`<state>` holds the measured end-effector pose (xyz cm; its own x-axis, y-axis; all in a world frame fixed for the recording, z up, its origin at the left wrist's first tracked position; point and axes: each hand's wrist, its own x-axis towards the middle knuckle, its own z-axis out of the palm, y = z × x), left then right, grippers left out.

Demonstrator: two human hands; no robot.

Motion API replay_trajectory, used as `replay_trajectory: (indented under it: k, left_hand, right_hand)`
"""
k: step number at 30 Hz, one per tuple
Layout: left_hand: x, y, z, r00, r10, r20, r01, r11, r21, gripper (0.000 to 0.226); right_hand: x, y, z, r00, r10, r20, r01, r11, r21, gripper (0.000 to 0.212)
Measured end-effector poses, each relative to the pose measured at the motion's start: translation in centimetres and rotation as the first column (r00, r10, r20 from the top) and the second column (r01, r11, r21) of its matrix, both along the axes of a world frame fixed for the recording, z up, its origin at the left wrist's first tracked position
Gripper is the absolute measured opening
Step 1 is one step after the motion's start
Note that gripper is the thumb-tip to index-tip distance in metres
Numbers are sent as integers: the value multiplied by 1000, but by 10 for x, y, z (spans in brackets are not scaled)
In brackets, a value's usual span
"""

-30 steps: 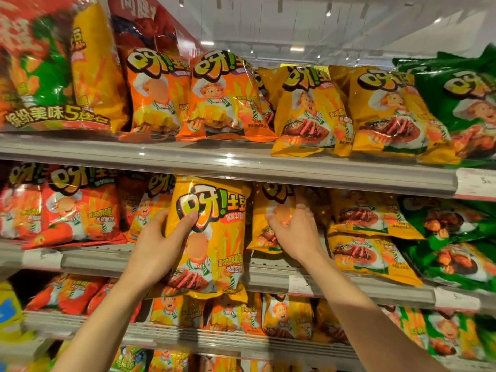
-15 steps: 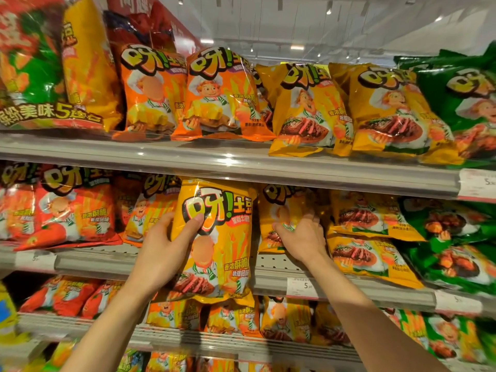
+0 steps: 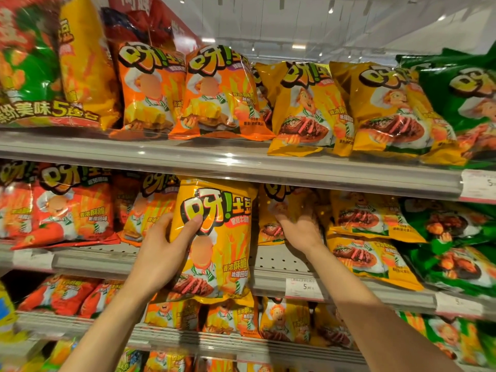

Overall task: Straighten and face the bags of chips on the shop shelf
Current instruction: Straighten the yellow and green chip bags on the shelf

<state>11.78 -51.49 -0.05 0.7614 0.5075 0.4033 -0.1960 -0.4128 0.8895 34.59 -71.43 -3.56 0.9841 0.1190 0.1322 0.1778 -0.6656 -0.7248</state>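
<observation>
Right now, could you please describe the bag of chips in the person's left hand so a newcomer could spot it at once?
Find the middle shelf, the one with the 5.90 price tag on its front rail. Just left of that tag, the left hand grips a yellow steak-picture bag by its left edge. Unlike its neighbours set back on the shelf, it is out in front, its bottom hanging below the rail.

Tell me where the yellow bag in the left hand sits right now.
Head view, centre: the yellow chip bag is held upright by the left hand in front of the middle shelf, its bottom hanging below the shelf edge, left of the right hand.
</observation>
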Motion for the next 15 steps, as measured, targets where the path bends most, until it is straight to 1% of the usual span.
replay_trajectory:
  k: [2, 4, 6, 8, 10, 12, 13, 15]
  left_hand:
    - [1, -3, 0, 1000, -1, 5, 1, 1000, 0, 31]
    - [4, -7, -1, 1000, -4, 9, 4, 1000, -6, 30]
    - [9, -13, -3, 1000, -8, 3, 8, 1000, -2, 29]
    - [16, -20, -5, 1000, -16, -8, 16, 1000, -2, 29]
    - [24, -30, -5, 1000, -20, -11, 20, 1000, 2, 30]
    - [34, -42, -4, 1000, -16, -13, 16, 1000, 20, 29]
    - [38, -48, -4, 1000, -19, -6, 20, 999, 36, 28]
    - [46, -55, -2, 1000, -31, -1, 32, 998, 57, 27]
  right_hand:
    - [-10, -8, 11, 1000, 12, -14, -10, 989, 148, 79]
    - [-23, -16, 20, 1000, 28, 5, -29, 975, 218, 71]
    - [-44, -22, 28, 996, 82, 42, -90, 962, 257, 72]
    - [-69, -28, 32, 980, 184, 70, -197, 936, 292, 78]
    - [-94, -29, 33, 953, 299, 43, -296, 897, 329, 77]
    - [-108, -24, 29, 920, 391, -19, -348, 840, 416, 77]
    - [-111, -21, 27, 913, 405, -57, -335, 821, 463, 74]
    - [-108, -17, 24, 920, 387, -66, -305, 810, 501, 52]
